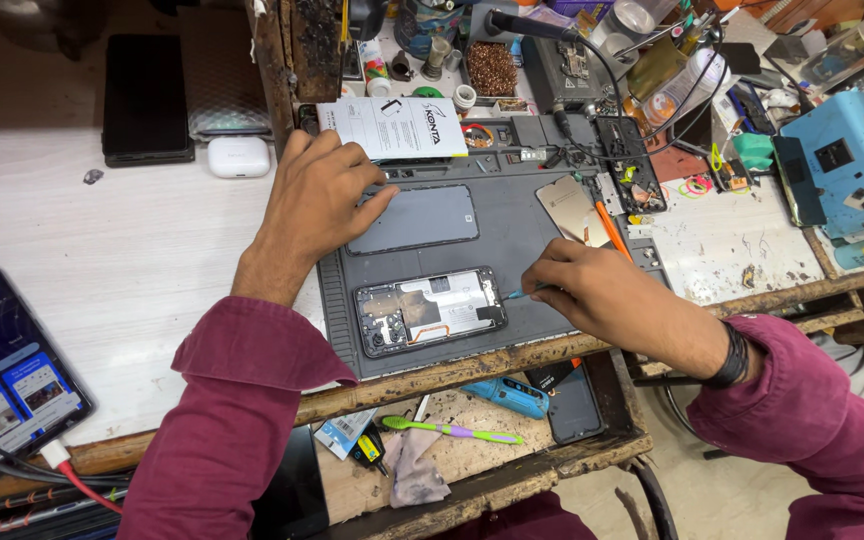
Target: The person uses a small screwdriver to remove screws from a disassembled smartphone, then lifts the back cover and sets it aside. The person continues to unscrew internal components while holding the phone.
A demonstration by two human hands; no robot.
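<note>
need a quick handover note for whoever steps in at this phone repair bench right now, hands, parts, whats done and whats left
Left hand: flat on the grey repair mat, fingertips on the edge of the removed grey back cover; grips nothing.
Right hand: pinches a thin blue-tipped tool, tip at the right edge of the opened phone.
Parts: the opened phone lies back-up on the mat, internals exposed, with the back cover just above it. An orange-handled tool lies to the right.
Done: back cover is off.
Left: inner shields and boards appear still in place; which part the tip touches is too small to tell.
</note>
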